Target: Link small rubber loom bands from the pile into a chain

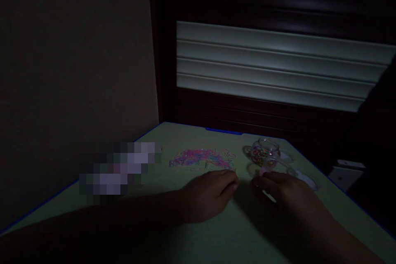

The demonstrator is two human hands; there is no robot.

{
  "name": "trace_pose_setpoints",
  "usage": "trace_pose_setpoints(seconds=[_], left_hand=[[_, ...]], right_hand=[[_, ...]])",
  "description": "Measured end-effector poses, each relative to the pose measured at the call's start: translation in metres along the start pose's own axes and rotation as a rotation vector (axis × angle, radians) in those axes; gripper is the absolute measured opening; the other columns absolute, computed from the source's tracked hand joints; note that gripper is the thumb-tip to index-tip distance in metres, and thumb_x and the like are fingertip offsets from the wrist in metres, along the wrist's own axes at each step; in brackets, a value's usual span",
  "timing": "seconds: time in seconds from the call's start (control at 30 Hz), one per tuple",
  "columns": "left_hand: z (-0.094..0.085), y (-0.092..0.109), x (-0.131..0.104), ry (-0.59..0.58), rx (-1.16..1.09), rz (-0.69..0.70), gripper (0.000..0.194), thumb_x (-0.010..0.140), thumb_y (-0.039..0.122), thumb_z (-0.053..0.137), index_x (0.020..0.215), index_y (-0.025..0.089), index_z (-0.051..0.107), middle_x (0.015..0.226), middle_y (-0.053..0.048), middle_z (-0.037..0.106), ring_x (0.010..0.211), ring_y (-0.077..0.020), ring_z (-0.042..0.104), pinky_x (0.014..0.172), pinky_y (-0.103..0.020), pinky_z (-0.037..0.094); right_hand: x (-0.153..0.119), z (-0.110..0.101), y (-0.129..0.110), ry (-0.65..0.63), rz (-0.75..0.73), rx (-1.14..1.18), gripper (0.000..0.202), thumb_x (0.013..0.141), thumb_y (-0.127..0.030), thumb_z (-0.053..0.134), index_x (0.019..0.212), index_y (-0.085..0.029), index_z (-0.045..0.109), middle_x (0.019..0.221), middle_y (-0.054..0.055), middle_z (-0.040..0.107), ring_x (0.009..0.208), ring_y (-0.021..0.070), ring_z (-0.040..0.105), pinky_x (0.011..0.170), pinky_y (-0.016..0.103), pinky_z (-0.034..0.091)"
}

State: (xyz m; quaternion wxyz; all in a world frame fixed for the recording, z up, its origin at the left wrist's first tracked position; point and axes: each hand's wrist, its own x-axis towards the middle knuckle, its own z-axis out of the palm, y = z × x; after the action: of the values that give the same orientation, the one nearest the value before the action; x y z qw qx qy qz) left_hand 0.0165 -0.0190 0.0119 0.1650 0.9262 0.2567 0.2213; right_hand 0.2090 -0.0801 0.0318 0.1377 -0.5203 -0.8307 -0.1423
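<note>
On the pale table (pixel 185 132) lies a loose heap of small pink, purple and blue bands (pixel 202 158). My left hand (pixel 212 194) is just in front of the heap, fingers pinched together; what they hold, if anything, is too small to name. My right hand (pixel 286 194) is to its right, thumb and fingertips drawn together near something small and pinkish that I cannot make out. Behind my right hand stands an open clear glass jar (pixel 265 152) with multicoloured bands inside.
Clear, lid-like round pieces (pixel 305 177) lie right of the jar. A blurred, pixelated object (pixel 120 169) is at the table's left. A white box (pixel 345 175) stands beyond the right edge. A wall and dark slatted panel rise behind.
</note>
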Motion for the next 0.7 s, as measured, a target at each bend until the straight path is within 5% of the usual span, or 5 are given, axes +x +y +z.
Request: trace_pose_setpoints(seconds=[0.1,0.33,0.7], left_hand=[[-0.019,-0.012,0.004,-0.022,0.072,-0.076,0.015,0.084,0.02,0.037,0.08,0.018,0.051,0.077,0.0,0.055,0.07,-0.012,0.049,0.061,-0.022,0.035],[-0.068,-0.046,-0.006,-0.32,0.266,-0.363,0.02,0.08,0.023,0.035,0.075,0.018,0.054,0.076,-0.003,0.057,0.065,-0.0143,0.05,0.058,-0.025,0.037],[-0.073,-0.036,-0.012,-0.329,0.397,-0.464,0.018,0.075,0.02,0.04,0.086,0.02,0.054,0.09,-0.007,0.059,0.072,-0.0172,0.054,0.06,-0.026,0.04]], right_hand=[[-0.001,-0.002,0.0,-0.014,0.034,0.058,0.018,0.079,-0.012,0.046,0.075,-0.02,0.061,0.072,0.002,0.061,0.067,0.0147,0.058,0.061,0.025,0.038],[-0.003,-0.008,-0.003,-0.027,0.023,0.12,0.019,0.077,-0.011,0.045,0.076,-0.02,0.061,0.073,0.002,0.061,0.065,0.0135,0.056,0.06,0.025,0.039],[-0.003,-0.012,-0.007,-0.047,0.052,0.119,0.02,0.079,-0.011,0.045,0.077,-0.02,0.062,0.072,0.003,0.06,0.065,0.0137,0.056,0.06,0.024,0.039]])
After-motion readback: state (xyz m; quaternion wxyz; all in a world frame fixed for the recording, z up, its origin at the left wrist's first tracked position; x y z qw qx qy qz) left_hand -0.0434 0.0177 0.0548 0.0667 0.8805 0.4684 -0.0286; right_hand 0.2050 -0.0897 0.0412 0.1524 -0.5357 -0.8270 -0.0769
